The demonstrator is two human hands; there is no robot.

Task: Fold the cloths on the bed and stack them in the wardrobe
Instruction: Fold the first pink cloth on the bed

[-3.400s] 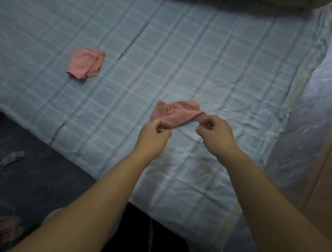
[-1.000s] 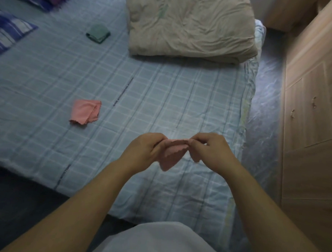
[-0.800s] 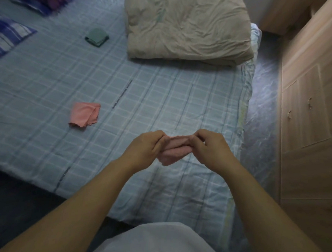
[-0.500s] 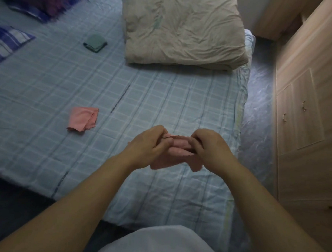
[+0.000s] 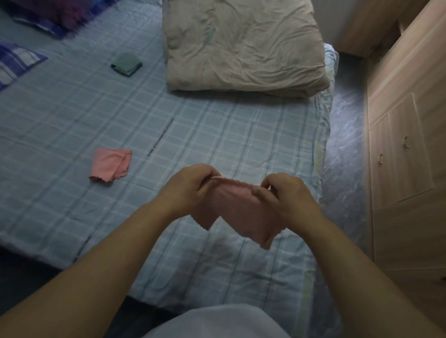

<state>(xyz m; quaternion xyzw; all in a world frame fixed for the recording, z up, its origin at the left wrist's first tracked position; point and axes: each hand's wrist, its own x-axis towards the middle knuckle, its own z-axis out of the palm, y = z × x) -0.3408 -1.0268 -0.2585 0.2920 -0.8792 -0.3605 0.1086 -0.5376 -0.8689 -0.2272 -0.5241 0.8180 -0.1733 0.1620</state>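
Pink cloth [image 5: 242, 212] is hanging mid-frame above the bed [image 5: 193, 129], fingers [image 5: 203, 170] of your left hand [image 5: 189, 187] and right hand [image 5: 286, 197] clamping its top edge; you should be pulling it taut, matching corners evenly.

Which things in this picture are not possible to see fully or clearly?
Head view only.
Held pink cloth: both upper corners covered by the left hand and right hand.
Wardrobe: cut off by the right edge; doors hide its inside.
Purple pillow: blurred, cut off at the top edge.
Green cloth: too small to count folds.
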